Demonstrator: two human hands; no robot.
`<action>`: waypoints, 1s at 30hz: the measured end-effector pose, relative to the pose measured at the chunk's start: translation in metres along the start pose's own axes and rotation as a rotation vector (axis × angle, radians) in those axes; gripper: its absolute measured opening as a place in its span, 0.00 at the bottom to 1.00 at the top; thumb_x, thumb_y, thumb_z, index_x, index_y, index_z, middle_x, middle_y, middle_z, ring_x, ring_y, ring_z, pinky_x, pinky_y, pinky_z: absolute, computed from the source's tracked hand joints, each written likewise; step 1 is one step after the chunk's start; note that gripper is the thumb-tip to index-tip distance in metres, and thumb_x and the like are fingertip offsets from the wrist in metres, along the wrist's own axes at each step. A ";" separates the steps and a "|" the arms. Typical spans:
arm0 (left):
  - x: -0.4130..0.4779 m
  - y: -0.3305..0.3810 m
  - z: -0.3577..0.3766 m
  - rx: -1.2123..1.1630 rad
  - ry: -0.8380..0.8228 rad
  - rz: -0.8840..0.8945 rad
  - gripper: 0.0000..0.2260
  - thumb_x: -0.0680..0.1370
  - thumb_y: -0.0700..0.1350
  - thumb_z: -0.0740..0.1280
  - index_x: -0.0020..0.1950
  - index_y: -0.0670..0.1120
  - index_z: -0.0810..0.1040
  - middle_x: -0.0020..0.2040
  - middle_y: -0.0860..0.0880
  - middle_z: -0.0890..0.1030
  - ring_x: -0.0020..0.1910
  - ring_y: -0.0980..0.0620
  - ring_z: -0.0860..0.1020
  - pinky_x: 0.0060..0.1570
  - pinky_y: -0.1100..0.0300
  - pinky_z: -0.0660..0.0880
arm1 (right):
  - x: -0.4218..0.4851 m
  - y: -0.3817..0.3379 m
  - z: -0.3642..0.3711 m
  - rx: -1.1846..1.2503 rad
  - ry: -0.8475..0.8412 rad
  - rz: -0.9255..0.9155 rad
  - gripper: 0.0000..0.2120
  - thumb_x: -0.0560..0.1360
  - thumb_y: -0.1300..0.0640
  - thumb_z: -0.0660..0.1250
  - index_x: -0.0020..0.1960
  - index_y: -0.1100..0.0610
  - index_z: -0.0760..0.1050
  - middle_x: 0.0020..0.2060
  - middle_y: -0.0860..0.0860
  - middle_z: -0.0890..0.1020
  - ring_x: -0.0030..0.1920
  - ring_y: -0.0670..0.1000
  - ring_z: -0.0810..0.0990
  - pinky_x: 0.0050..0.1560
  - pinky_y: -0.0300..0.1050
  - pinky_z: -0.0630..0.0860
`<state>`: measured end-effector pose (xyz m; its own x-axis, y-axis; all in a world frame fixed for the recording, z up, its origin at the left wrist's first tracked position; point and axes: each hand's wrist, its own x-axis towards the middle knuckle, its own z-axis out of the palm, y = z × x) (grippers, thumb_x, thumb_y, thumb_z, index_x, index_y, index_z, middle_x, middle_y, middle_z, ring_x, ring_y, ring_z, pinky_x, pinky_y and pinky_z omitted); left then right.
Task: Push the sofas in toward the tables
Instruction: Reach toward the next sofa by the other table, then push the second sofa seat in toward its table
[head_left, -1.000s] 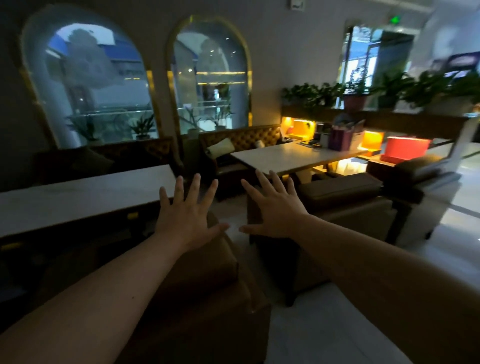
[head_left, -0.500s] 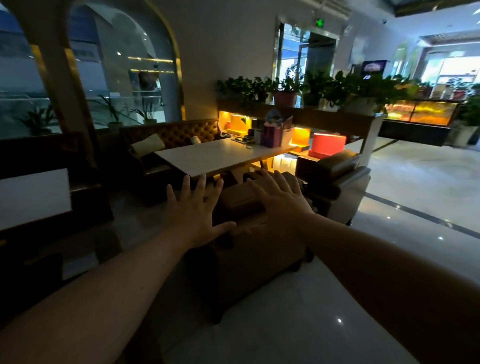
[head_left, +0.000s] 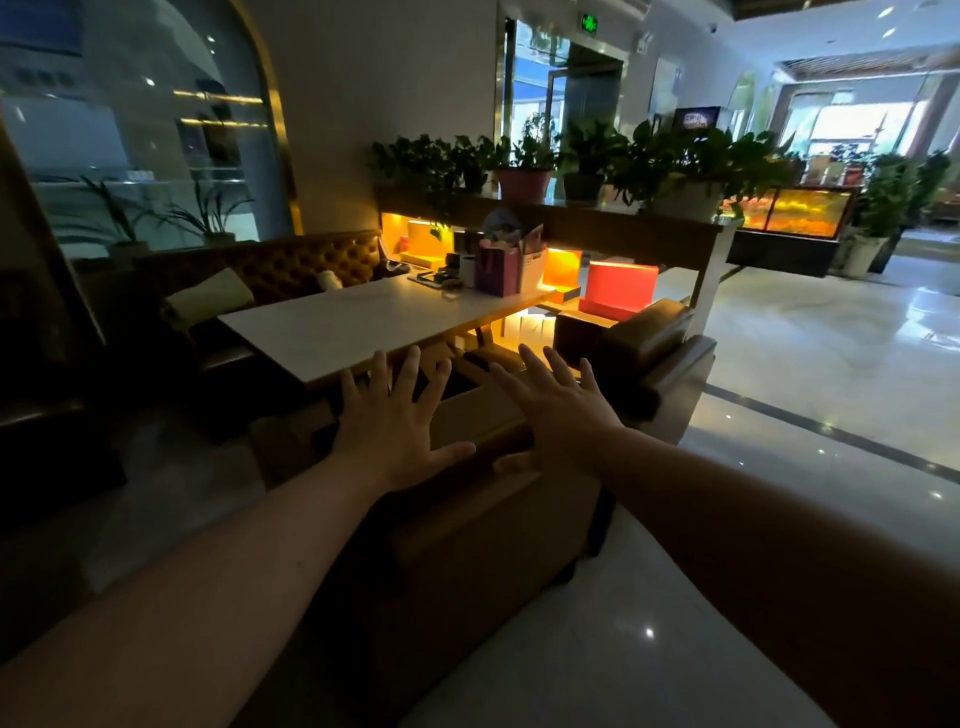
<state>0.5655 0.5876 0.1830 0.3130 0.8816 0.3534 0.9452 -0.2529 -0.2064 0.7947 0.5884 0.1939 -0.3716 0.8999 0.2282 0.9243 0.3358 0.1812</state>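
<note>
A brown single sofa (head_left: 483, 530) stands right in front of me, its back turned toward me and facing a white-topped table (head_left: 363, 322). My left hand (head_left: 395, 421) and my right hand (head_left: 556, 410) both hover with fingers spread at the top edge of its backrest; whether they touch it I cannot tell. A second brown sofa (head_left: 649, 358) stands to the right at the same table. A tufted brown bench sofa (head_left: 291, 265) with a pale cushion lines the table's far side.
Gift bags (head_left: 506, 267) and small items sit at the table's far end. Behind it runs a lit shelf unit (head_left: 623, 228) topped with potted plants. Glossy white floor (head_left: 831, 364) opens to the right. A dark table edge (head_left: 41, 415) lies at the left.
My view has swung right and moved closer to the white table. Both hands have come down from mid-air to the backrest of the near sofa.
</note>
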 end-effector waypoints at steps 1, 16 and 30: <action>0.018 -0.003 0.008 -0.002 -0.015 0.006 0.46 0.65 0.79 0.40 0.73 0.56 0.30 0.78 0.42 0.39 0.73 0.34 0.39 0.67 0.29 0.45 | 0.018 0.008 0.005 -0.005 0.001 0.001 0.55 0.63 0.22 0.60 0.71 0.40 0.27 0.76 0.55 0.35 0.73 0.62 0.33 0.67 0.73 0.39; 0.164 -0.017 0.116 0.006 -0.142 -0.095 0.45 0.66 0.78 0.41 0.73 0.56 0.29 0.77 0.43 0.37 0.73 0.36 0.38 0.67 0.31 0.43 | 0.202 0.081 0.113 0.084 -0.022 -0.134 0.54 0.65 0.26 0.64 0.75 0.41 0.32 0.77 0.54 0.38 0.74 0.61 0.37 0.68 0.70 0.41; 0.202 0.098 0.273 -0.069 -0.375 -0.232 0.46 0.68 0.76 0.49 0.76 0.49 0.44 0.74 0.41 0.61 0.69 0.42 0.60 0.64 0.44 0.62 | 0.231 0.137 0.329 0.323 -0.214 -0.717 0.38 0.66 0.30 0.65 0.66 0.52 0.62 0.63 0.56 0.70 0.62 0.58 0.69 0.56 0.55 0.71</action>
<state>0.6963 0.8501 -0.0149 0.0492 0.9985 0.0251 0.9944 -0.0467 -0.0946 0.8640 0.9338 -0.0438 -0.8882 0.4582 -0.0326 0.4594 0.8848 -0.0782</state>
